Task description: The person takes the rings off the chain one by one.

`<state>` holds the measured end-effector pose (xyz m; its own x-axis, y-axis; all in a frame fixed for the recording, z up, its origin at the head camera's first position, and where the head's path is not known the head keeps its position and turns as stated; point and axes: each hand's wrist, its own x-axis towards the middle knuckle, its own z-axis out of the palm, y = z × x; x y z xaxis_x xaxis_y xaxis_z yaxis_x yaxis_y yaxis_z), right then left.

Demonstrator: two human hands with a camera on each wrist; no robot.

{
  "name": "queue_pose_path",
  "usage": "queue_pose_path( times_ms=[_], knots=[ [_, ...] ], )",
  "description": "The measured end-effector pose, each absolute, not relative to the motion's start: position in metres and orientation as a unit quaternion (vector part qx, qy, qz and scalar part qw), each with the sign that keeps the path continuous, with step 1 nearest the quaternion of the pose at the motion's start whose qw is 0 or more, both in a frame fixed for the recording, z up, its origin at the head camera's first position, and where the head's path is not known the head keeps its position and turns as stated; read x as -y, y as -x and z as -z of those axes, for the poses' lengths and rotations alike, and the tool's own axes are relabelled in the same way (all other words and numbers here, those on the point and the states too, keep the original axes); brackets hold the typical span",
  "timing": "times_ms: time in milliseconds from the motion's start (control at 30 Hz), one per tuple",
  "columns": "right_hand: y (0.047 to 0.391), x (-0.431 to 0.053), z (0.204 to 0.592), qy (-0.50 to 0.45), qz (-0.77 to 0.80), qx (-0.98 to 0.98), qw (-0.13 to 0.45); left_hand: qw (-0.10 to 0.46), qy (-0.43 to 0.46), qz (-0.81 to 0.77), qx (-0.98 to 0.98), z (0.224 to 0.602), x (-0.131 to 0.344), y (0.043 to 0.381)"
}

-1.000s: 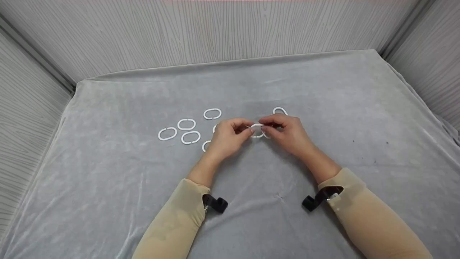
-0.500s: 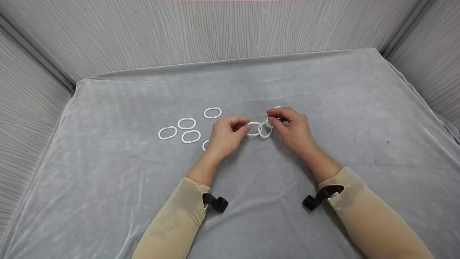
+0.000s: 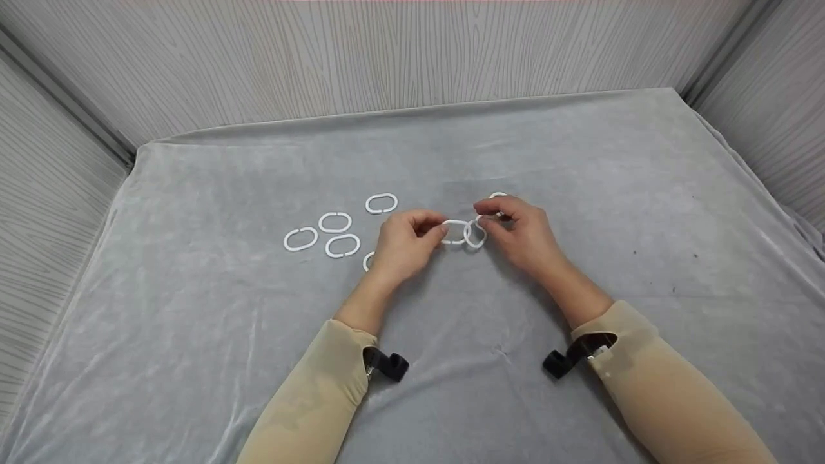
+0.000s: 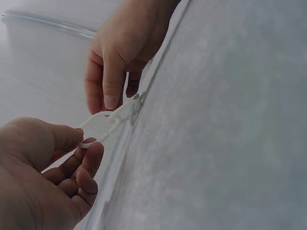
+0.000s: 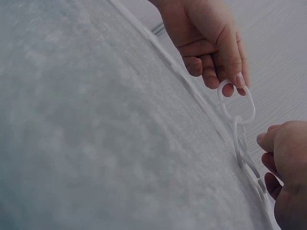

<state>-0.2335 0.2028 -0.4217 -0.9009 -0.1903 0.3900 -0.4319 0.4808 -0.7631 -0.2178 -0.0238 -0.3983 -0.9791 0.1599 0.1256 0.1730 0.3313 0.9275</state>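
My left hand (image 3: 406, 241) pinches a white oval chain link (image 3: 456, 221) between thumb and forefinger, as the right wrist view also shows. Threaded through it is a second white link (image 5: 236, 146), which trails down toward further links near the cloth. My right hand (image 3: 519, 225) is close at that second link, its thumb and forefinger a little apart. In the right wrist view, the right thumb stands beside the link, with a gap between them. One more link (image 3: 498, 194) shows past the right knuckles, mostly hidden by the hand.
Several loose white links, among them one link (image 3: 300, 239) at the far left and another link (image 3: 381, 203) farther back, lie on the grey cloth (image 3: 225, 335). One link (image 3: 367, 261) is partly behind the left wrist. Wood-grain panels (image 3: 412, 58) rise behind the table.
The hands have drawn apart from pinching together, so two joined links now show between them. The right hand went right and up, then came slightly back, its fingertips parting.
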Motion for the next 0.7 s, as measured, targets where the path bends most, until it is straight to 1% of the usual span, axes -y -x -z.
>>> queue_pose_path(
  times_ms=[267,500,700],
  knots=[
    [0.2333,-0.2023,0.4217,-0.205,-0.434,0.872,0.099,0.013,0.093,0.562,0.822,0.3980,0.0249,0.2167],
    [0.2328,-0.2019,0.4207,-0.205,-0.422,0.881,0.071,0.030,0.083,0.548,0.832,0.3972,0.0254,0.2166],
    [0.2329,-0.2024,0.4207,-0.205,-0.415,0.884,0.069,0.030,0.086,0.545,0.833,0.3971,0.0258,0.2172]
  ],
)
